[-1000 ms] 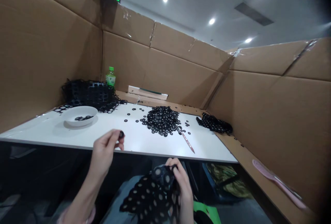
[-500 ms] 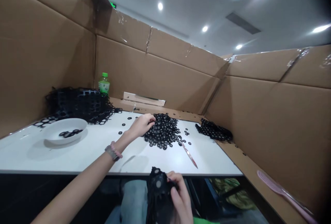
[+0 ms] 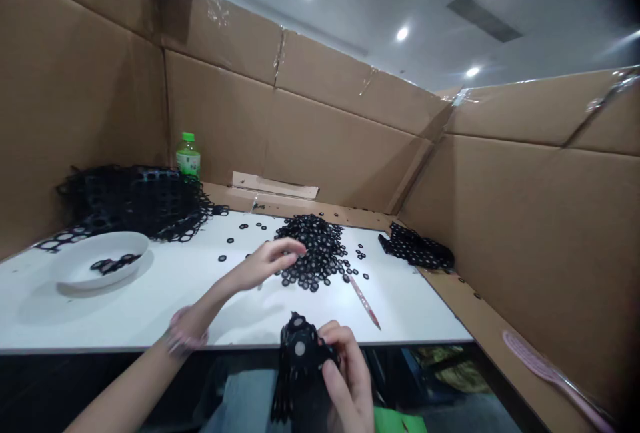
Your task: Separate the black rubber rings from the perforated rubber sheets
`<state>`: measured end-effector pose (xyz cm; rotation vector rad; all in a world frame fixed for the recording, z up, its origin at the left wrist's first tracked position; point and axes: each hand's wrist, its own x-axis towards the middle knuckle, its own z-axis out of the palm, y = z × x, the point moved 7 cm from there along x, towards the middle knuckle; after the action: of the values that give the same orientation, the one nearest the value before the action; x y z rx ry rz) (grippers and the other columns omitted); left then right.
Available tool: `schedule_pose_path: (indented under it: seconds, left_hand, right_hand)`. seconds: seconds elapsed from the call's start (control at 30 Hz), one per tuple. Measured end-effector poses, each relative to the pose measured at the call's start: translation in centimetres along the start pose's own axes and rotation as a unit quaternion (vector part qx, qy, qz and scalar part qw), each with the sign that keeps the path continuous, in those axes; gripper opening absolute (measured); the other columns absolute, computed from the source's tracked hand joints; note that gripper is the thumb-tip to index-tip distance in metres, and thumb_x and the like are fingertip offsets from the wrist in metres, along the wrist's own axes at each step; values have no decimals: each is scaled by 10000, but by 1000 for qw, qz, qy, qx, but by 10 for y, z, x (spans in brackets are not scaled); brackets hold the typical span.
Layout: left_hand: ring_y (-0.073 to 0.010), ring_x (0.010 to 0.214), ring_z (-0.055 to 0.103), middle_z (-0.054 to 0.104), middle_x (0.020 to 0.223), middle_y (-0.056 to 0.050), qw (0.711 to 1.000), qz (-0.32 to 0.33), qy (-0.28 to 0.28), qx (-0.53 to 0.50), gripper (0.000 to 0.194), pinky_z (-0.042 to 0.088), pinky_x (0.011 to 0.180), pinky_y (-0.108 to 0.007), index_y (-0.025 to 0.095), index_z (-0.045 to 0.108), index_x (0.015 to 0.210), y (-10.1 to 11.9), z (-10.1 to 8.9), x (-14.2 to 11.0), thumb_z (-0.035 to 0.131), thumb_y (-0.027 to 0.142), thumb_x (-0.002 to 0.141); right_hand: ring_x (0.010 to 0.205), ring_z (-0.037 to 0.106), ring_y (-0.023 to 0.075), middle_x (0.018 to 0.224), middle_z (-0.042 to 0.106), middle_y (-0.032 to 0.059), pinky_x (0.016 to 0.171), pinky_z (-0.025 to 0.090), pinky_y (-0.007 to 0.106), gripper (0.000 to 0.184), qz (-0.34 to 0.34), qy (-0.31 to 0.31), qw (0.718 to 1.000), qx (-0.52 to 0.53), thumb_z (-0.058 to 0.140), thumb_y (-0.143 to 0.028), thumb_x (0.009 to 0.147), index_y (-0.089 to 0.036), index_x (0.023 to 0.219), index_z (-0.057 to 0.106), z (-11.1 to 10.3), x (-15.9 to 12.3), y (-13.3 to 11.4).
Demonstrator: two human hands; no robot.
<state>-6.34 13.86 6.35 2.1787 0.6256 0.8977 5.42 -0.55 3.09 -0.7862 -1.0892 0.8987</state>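
Note:
My left hand (image 3: 267, 263), a bracelet on its wrist, hovers at the near left side of a heap of small black rings (image 3: 315, 243). Its fingers are stretched out with the thumb apart, and nothing shows in them. Below the table's front edge, my right hand (image 3: 347, 373) is closed on a folded black perforated sheet (image 3: 303, 369), which has pale round spots where its holes are. Thumb and fingers grip the sheet's right side; its lower part runs out of view.
A white bowl (image 3: 70, 273) holding several black rings stands at left. Behind it lies black mesh (image 3: 135, 199) near a green-capped bottle (image 3: 188, 158). A pointed tool (image 3: 365, 303), another black sheet (image 3: 417, 248) and a pink fly swatter (image 3: 533, 356) lie at right. Cardboard walls (image 3: 345, 126) surround the table.
My left hand has drawn back toward me from the heap, its fingers now straighter. My right hand keeps hold of the sheet, which sits slightly higher and farther left. The view has shifted.

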Motion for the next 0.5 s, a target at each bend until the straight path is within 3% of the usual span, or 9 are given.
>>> schedule_pose_path:
  seconds: [0.07,0.1,0.17,0.23,0.3,0.37,0.5]
  left_hand:
    - [-231,1122,499,553,1212,-85,991,26,-98,-85,438,397,964,-359,191,516,1180,17,24,-36,319,465,901]
    - [-236,1154,473,532,1245,-76,993,7,-90,-74,438,373,990,-363,208,502,1199,14,30,-52,354,479,888]
    - [-237,1217,403,480,1304,-65,996,-80,30,25,408,303,1041,-383,230,468,1226,-11,29,-80,395,442,886]
    - [-246,1245,361,447,1335,-68,972,-149,105,146,392,265,1055,-415,234,454,1237,-38,29,-100,417,400,883]
    - [-249,1221,385,459,1319,-70,956,-163,92,227,357,292,1030,-421,238,482,1209,-53,37,-107,425,365,880]
    - [-243,1122,464,527,1210,-78,948,-158,74,265,282,365,953,-398,222,539,1110,-58,41,-105,433,333,873]
    - [-200,792,539,565,833,-50,940,-191,98,265,173,430,715,-317,179,520,822,-53,34,-98,390,281,876]
  right_hand:
    - [743,466,169,779,478,18,672,381,267,139,-6,-88,995,-49,558,-362,792,-240,852,589,-5,7,-12]
    - [742,468,169,776,486,22,668,381,265,123,-7,-129,989,-76,558,-337,798,-234,856,594,-9,10,-18]
    - [745,478,170,774,503,26,668,382,263,93,-14,-170,978,-119,553,-294,808,-234,862,599,-22,14,-28]
    - [745,489,169,776,519,28,668,386,258,81,-18,-171,975,-144,547,-273,817,-241,864,605,-36,14,-34]
    - [742,498,169,775,532,29,664,391,253,77,-15,-162,975,-155,553,-272,817,-252,860,614,-46,10,-34]
    - [735,500,169,765,539,29,658,391,251,71,-12,-142,978,-154,574,-284,805,-258,847,625,-53,3,-30]
    - [668,484,154,709,532,17,623,370,244,58,-17,-75,987,-138,624,-312,768,-260,785,641,-64,-13,-20]
